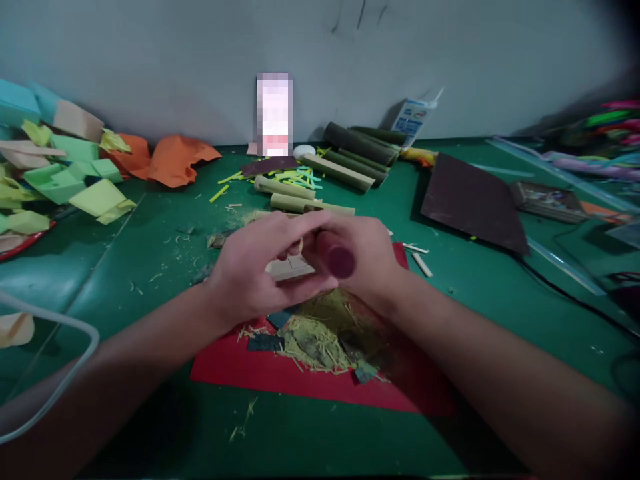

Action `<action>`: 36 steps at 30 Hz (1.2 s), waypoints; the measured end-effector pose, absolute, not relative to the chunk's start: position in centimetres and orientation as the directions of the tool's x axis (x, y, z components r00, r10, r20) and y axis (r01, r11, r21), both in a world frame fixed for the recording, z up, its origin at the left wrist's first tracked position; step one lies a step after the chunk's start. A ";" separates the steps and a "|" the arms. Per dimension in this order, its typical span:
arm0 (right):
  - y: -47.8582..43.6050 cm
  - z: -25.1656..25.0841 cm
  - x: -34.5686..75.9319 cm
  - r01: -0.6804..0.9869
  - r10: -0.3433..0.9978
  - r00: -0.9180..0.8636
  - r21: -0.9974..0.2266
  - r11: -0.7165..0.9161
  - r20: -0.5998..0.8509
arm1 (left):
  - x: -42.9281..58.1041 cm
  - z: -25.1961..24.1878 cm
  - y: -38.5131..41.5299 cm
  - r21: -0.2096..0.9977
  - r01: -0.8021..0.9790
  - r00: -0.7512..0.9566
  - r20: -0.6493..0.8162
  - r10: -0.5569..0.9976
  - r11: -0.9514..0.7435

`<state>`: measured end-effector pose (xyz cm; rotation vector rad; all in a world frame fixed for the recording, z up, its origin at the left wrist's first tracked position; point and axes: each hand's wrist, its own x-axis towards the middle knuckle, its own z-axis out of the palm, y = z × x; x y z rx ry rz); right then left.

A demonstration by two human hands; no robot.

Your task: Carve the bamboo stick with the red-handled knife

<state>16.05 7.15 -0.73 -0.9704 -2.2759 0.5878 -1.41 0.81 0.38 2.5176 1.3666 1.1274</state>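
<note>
Head view: the person's right hand [373,257] is closing firmly around a dark reddish, round-ended cylindrical handle [342,260], whose blunt end is facing the camera above the far part of a flat, bright red rectangular sheet [235,373], the landmark here. The left hand [253,263] is curving half open beside that handle, its thumb and fingers standing apart; its thumb tip is reaching close to the handle, but whether the curled fingertips are holding anything cannot be told. A pale, flat-faced piece [290,268] is showing through the gap between the hands, above the red sheet's far side, its support hidden. On the sheet, a loose heap of pale yellow-green shavings [313,343] is lying below the hands, with dark blue-green flat scraps [265,343] sitting at its edges. Beyond the sheet, pale tan bamboo-like tubes [313,203] are resting on the smooth green tabletop [165,233], and thicker dark green tubes [360,142] are lying farther beyond. A dark brown square panel [473,200] is lying to the sheet's far right, while crumpled orange paper [183,160] is spreading to its far left.
</note>
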 end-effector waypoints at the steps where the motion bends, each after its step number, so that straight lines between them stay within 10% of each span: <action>1: 7.0 -0.5 15.9 0.556 0.744 -0.570 -0.503 0.662 0.348 | -1.2 0.6 0.5 0.365 0.711 0.346 0.563 0.751 -0.601; 6: 6.7 0.6 15.5 0.645 0.715 -0.599 -0.312 0.697 0.360 | -1.2 1.0 -0.3 0.377 0.704 0.321 0.588 0.743 -0.602; 11: 8.3 0.8 17.3 0.645 0.777 -0.557 -0.436 0.627 0.293 | -2.5 0.6 0.4 0.646 0.628 -0.026 0.574 0.818 -0.433; 16: 10.3 -0.4 20.2 0.565 0.625 -0.756 -0.288 0.773 0.194 | -2.8 0.3 1.7 0.869 0.397 -0.208 0.398 0.893 -0.295; 24: 9.6 -1.8 20.9 0.510 0.560 -0.799 -0.247 0.824 0.221 | -1.9 0.4 2.3 0.845 0.460 -0.181 0.391 0.902 -0.274; 36: 8.9 -2.6 21.4 0.492 0.619 -0.763 -0.454 0.743 0.187 | -1.9 1.0 2.5 0.993 0.063 -0.054 0.103 0.993 -0.099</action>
